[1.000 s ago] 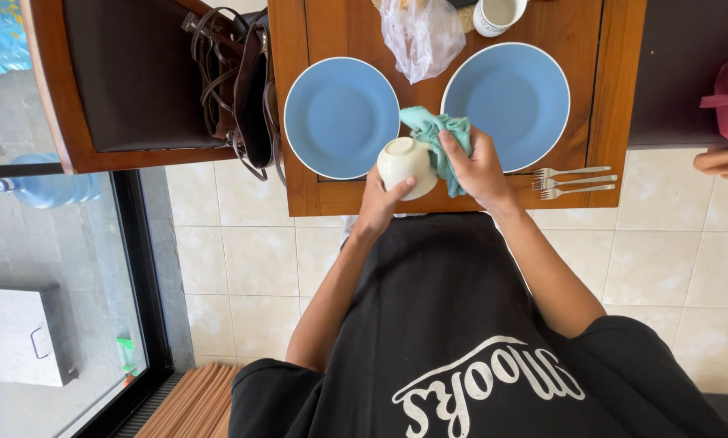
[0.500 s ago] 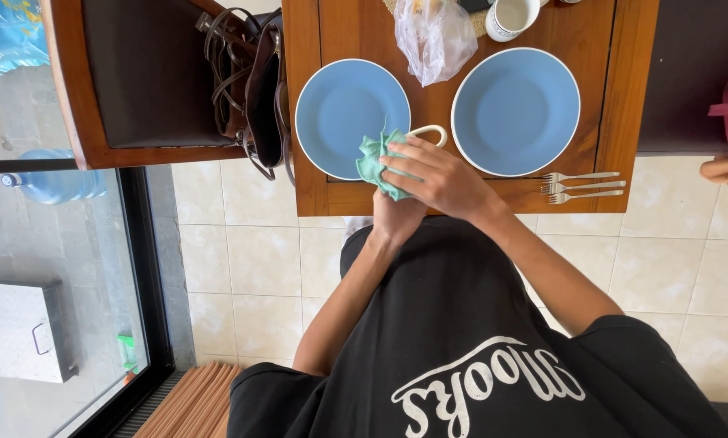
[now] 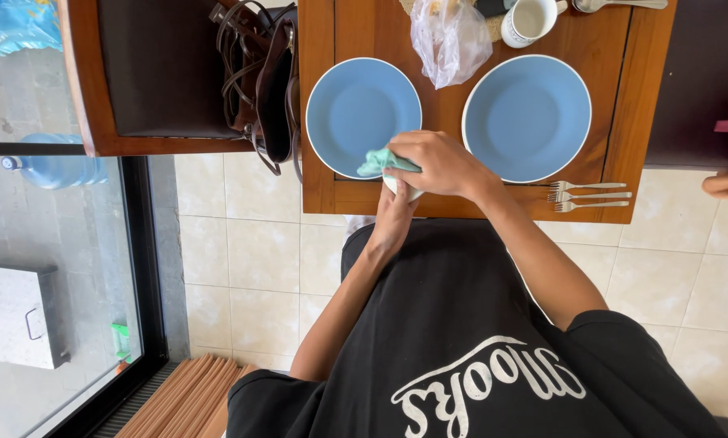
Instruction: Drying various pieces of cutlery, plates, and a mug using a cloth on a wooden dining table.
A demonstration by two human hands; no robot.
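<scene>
Gripping a green cloth (image 3: 378, 161), right hand (image 3: 437, 165) covers what seems a cup (image 3: 402, 189) in left hand (image 3: 396, 215), beside two blue plates (image 3: 362, 118).

Bare wood strip btwn left blue plate (image 3: 356, 105) & right blue plate (image 3: 534, 113), blocked farther up by plastic bag (image 3: 449, 40) + white mug (image 3: 528, 18). Forks (image 3: 587, 195) crowd table (image 3: 640, 97) edge on right.

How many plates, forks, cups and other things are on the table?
Blue plates: 2
Forks: 3
White cups: 2, one standing, one held in the left hand
Green cloth: 1, in the right hand
Plastic bag: 1
Total: 9
</scene>
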